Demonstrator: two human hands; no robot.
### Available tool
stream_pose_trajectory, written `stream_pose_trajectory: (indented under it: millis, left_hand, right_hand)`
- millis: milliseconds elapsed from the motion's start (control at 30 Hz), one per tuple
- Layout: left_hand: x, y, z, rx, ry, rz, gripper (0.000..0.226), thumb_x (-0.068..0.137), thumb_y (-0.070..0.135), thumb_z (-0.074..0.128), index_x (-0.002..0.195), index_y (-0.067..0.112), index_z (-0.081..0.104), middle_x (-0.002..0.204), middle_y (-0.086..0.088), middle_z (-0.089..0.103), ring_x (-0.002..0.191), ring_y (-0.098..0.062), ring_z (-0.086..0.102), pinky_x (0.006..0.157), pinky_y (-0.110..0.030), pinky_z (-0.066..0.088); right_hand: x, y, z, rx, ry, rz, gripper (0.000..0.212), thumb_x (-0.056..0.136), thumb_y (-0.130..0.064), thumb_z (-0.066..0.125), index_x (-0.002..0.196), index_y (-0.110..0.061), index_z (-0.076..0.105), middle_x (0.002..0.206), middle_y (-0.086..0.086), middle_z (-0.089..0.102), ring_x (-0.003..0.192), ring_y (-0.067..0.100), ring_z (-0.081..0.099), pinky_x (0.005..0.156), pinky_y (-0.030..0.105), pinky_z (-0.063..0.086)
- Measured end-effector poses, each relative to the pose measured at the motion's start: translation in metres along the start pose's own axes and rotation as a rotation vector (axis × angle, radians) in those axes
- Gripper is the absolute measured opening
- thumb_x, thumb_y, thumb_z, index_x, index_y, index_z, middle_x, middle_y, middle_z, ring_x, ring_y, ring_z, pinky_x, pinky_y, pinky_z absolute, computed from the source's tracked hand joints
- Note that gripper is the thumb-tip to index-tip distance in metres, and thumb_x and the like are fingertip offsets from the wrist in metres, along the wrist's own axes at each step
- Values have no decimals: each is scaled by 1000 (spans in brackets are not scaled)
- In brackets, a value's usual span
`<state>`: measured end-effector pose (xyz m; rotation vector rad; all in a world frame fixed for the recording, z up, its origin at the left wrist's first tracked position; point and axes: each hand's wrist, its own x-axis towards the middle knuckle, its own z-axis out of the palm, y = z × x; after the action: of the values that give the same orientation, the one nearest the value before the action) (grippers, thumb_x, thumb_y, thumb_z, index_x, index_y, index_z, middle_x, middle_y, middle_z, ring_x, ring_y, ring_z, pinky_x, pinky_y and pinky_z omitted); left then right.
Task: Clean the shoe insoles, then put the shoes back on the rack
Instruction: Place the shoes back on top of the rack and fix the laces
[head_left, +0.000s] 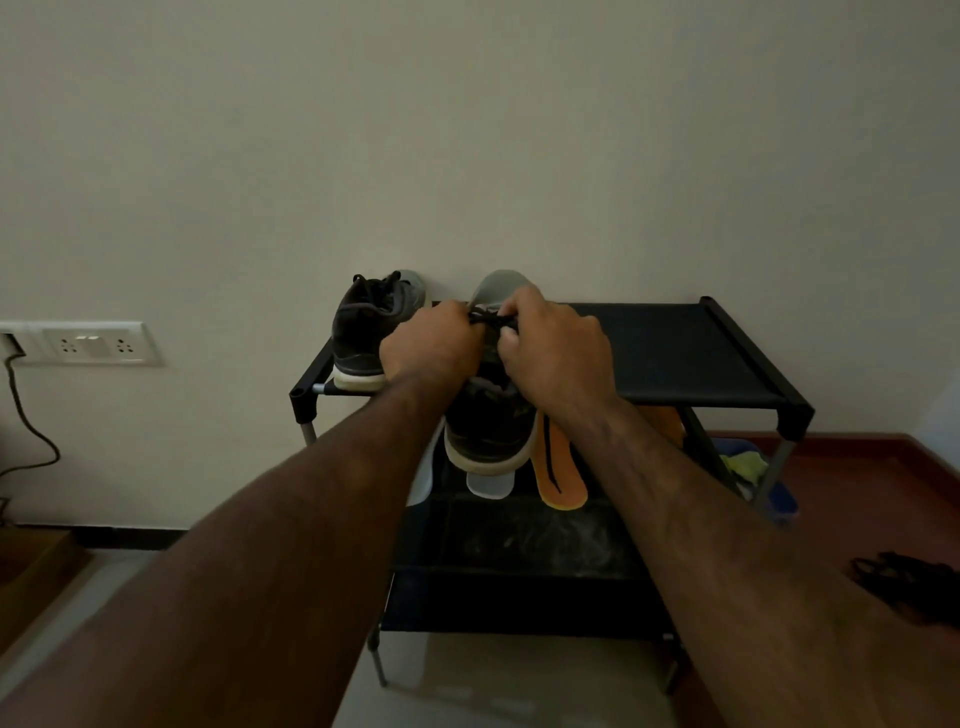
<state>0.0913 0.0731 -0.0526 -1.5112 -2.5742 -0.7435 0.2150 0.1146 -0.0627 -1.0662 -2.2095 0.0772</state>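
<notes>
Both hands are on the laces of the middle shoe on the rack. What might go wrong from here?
1. The shoe has its heel jutting past the front edge of the rack. A tug by the left hand or right hand on the laces might tip it off.
2. The orange insole lies outside any shoe, so the laces may need undoing later.

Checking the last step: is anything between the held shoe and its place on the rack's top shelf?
Nothing visible does. Left hand and right hand pinch the laces of the shoe at the front edge of the top shelf; the other shoe stands to its left, an orange insole to its right.
</notes>
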Motion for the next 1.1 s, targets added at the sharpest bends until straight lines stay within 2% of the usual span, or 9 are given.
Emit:
stream_pose_trajectory:
  millis: [167, 233, 333, 433, 600, 733, 933, 1033, 1100]
  left_hand:
    - [2, -4, -2, -102, -104, 45, 31, 105, 42, 45, 109, 14, 57, 103, -12, 68, 92, -32, 68, 87, -48, 59]
    - [4, -12, -14, -268, -215, 56, 37, 103, 52, 48, 110, 16, 57, 99, -10, 69, 85, -29, 72, 79, -47, 63]
    - [4, -19, -30, -318, -189, 139, 45, 104, 57, 43, 104, 16, 61, 90, -5, 67, 80, -21, 69, 71, -38, 59]
    - [11, -22, -37, -532, -271, 100, 42, 110, 45, 35, 96, 13, 59, 82, -5, 62, 72, -20, 63, 61, -32, 49]
    - [10, -15, -36, -549, -432, -101, 45, 111, 46, 31, 90, 14, 55, 67, -4, 52, 54, -15, 51, 51, -27, 41]
    - [16, -22, -32, -835, -611, -268, 38, 108, 41, 40, 78, 19, 49, 61, 4, 42, 45, -9, 39, 41, -22, 32]
    - [16, -24, -25, -1064, -479, -348, 30, 108, 21, 31, 92, 15, 57, 58, 2, 51, 50, -13, 49, 51, -28, 48]
    - [13, -18, -25, -1077, -450, -381, 21, 109, 21, 33, 112, 14, 52, 57, 1, 57, 47, -15, 55, 47, -27, 50]
    - [13, -19, -27, -1001, -468, -336, 20, 108, 25, 36, 109, 13, 52, 61, -1, 56, 50, -17, 56, 48, -29, 51]
  right_hand:
    - [5, 8, 0, 129, -34, 155, 16, 103, -33, 49, 114, -25, 56, 96, -2, 66, 87, 23, 64, 71, 34, 48]
    - [15, 13, -8, 243, -96, 230, 21, 99, -44, 57, 100, -24, 65, 89, -5, 69, 84, 19, 66, 71, 33, 51]
    - [34, 16, -15, 292, -168, 306, 37, 95, -51, 63, 77, -19, 68, 75, -1, 69, 76, 20, 68, 66, 33, 51]
    - [45, 16, -18, 612, -336, 490, 44, 78, -52, 80, 91, -10, 72, 83, 10, 76, 83, 28, 75, 81, 46, 63]
    - [42, 23, -43, 767, -589, 560, 36, 103, -45, 58, 81, -18, 64, 51, -5, 55, 48, 8, 53, 46, 14, 46]
    - [41, 25, -41, 838, -565, 551, 31, 106, -31, 56, 78, -19, 62, 58, -5, 50, 55, 8, 49, 54, 19, 48]
    - [32, 29, -30, 952, -363, 615, 26, 106, -16, 47, 84, -14, 60, 70, 3, 64, 59, 16, 59, 75, 37, 57]
    - [23, 30, -25, 1001, -259, 676, 22, 106, -14, 47, 90, -12, 62, 72, 2, 66, 60, 14, 65, 68, 32, 57]
    - [24, 29, -28, 1004, -271, 681, 21, 106, -17, 48, 94, -10, 63, 74, 4, 67, 61, 14, 65, 64, 29, 55]
